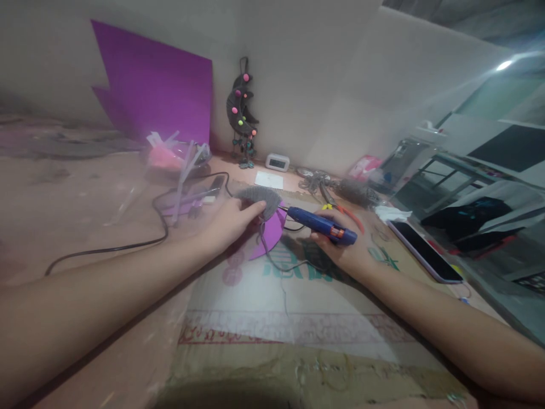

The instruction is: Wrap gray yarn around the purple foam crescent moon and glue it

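Observation:
My left hand [238, 218] grips a purple crescent cutout [272, 230], its upper part wrapped in grey yarn [260, 197]. The thumb presses on the wrapped part and the other fingers are mostly hidden. In my right hand [336, 238] is a blue glue gun [317, 222], its metal tip at the crescent's edge where the yarn ends. Whether the tip touches cannot be made out. A loose strand of grey yarn hangs from the crescent and trails across the printed cardboard [255, 318] beneath both hands.
A finished-looking yarn moon with pompoms [240, 108] hangs against the wall beside a purple sheet [166, 91]. Behind my hands are a small digital clock [277, 162], a white card [269, 180] and pliers [327, 196]. A phone [426, 251] lies right; glue sticks [184, 176] stand left.

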A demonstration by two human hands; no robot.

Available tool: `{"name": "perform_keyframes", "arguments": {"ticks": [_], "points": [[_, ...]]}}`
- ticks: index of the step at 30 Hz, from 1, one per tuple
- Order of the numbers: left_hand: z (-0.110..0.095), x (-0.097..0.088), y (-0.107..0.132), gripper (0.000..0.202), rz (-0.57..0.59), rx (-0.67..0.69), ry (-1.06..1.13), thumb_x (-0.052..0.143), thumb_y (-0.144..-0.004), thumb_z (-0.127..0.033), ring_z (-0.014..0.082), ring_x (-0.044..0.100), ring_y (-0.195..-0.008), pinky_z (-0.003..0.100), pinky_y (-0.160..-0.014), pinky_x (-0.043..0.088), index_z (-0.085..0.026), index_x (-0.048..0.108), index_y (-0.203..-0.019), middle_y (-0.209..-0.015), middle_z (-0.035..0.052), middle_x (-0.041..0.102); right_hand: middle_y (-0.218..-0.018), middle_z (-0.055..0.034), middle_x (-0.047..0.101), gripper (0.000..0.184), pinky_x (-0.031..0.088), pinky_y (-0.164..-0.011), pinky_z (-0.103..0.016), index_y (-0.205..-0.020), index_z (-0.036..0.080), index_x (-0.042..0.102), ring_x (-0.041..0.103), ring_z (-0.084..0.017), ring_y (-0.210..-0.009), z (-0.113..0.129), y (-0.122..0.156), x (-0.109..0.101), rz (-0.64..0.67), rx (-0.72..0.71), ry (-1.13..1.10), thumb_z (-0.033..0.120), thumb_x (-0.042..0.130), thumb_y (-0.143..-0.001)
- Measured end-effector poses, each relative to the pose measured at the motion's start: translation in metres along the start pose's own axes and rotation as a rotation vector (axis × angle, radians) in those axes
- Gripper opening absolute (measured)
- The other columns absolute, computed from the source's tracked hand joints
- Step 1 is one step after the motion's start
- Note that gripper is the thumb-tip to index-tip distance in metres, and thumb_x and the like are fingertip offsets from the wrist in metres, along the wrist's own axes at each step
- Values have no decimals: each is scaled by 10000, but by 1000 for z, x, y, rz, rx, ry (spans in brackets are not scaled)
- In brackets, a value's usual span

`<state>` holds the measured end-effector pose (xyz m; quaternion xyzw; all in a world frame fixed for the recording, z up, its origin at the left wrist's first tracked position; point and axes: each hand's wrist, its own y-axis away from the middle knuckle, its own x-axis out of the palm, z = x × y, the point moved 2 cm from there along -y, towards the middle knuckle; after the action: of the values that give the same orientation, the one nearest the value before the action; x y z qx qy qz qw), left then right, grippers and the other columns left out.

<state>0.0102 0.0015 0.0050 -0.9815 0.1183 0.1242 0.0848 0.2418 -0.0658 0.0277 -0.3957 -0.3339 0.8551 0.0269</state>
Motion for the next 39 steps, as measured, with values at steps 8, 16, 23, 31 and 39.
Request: {"name": "perform_keyframes", "arguments": {"ticks": [8,16,23,31,39], "points": [[3,0,0,398,9,-34,12,551,-813,-548,159,584,-611,254,-535,380,-162,617,-744,-679,25,638,-837,-27,651,218,498,-654,-321,-966,237,569,605,-183,-722,-1,0,1,16,21,-30,327,663,-791],[1,1,0,388,7,-6,6,551,-818,-533,158,584,-606,260,-547,386,-161,614,-725,-667,25,638,-782,-4,632,206,464,-604,-299,-924,238,562,583,-172,-671,-2,0,1,75,24,-13,326,681,-781],[5,0,-1,438,14,-15,-6,549,-801,-592,166,584,-611,259,-524,369,-163,603,-727,-671,27,632,-811,-5,650,190,464,-615,-288,-917,238,573,595,-168,-696,1,0,0,127,-42,54,331,679,-790],[2,1,-1,404,13,14,-3,554,-809,-548,157,566,-603,263,-556,387,-162,592,-695,-660,31,623,-802,-7,650,184,461,-622,-289,-912,231,573,595,-163,-693,0,0,0,138,-44,55,338,669,-798],[1,1,0,404,10,7,-8,549,-805,-553,163,563,-608,255,-533,378,-165,597,-706,-662,33,623,-784,-7,645,178,455,-603,-292,-884,234,580,588,-167,-673,0,0,0,137,3,106,358,666,-789]]}}
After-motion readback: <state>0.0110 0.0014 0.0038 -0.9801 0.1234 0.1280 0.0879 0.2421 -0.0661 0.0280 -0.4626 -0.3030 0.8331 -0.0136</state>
